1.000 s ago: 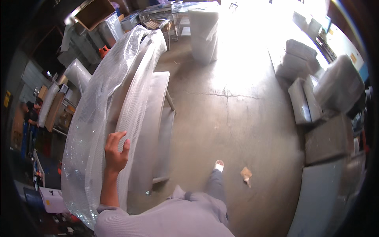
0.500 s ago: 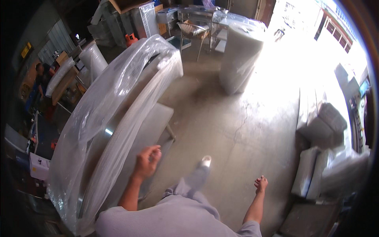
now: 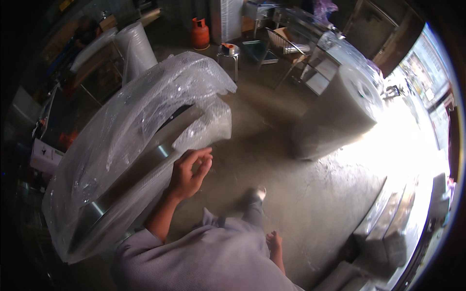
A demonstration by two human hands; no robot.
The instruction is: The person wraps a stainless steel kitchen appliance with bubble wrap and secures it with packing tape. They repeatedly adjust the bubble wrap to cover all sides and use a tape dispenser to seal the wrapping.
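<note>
My left hand (image 3: 191, 172) is raised beside a long metal piece (image 3: 136, 170) draped in bubble wrap (image 3: 145, 102). Its fingers are bent and apart from the thumb, with nothing between them. The hand overlaps the wrap's right edge in the picture; I cannot tell whether it touches. Low at my right side hangs my right hand (image 3: 274, 241), its fingers loosely curled in, and nothing shows in it. Part of the metal surface shows between the folds of the wrap.
Ahead to the right stands a large roll of wrap (image 3: 335, 111). Beyond are a metal chair (image 3: 286, 51), a round stool (image 3: 228, 53) and an orange gas cylinder (image 3: 199, 35). Wrapped long pieces (image 3: 388, 228) lie at right. A person (image 3: 86, 33) is at far left.
I have stepped forward along the wrapped piece, and the view has turned right. My left hand is further up beside the wrap; my right hand has swung in closer to my body.
</note>
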